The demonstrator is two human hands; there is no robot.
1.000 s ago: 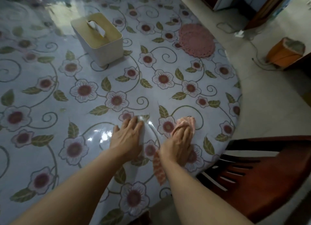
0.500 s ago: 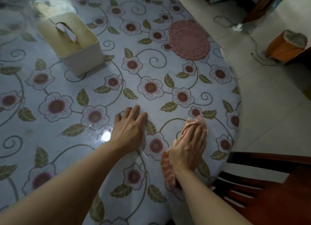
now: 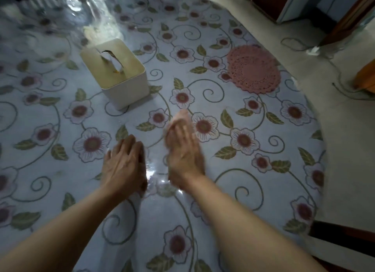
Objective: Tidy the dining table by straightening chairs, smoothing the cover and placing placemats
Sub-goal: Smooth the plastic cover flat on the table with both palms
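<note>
A round table wears a glossy floral cover in pale blue with pink flowers. My left hand lies flat on the cover, fingers together, holding nothing. Just to its right, my right hand presses down on a pink cloth; only the cloth's tip shows beyond the blurred fingertips. Between the two hands the cover has a shiny wrinkle. A round pink lace placemat lies at the table's far right, apart from both hands.
A cream tissue box stands behind my left hand. A dark red wooden chair sits at the table's near right edge. On the tiled floor to the right are a cable and an orange bin.
Both hands have slid away from the near edge toward the table's middle. The right hand carried the pink cloth forward and left, closer to the left hand.
</note>
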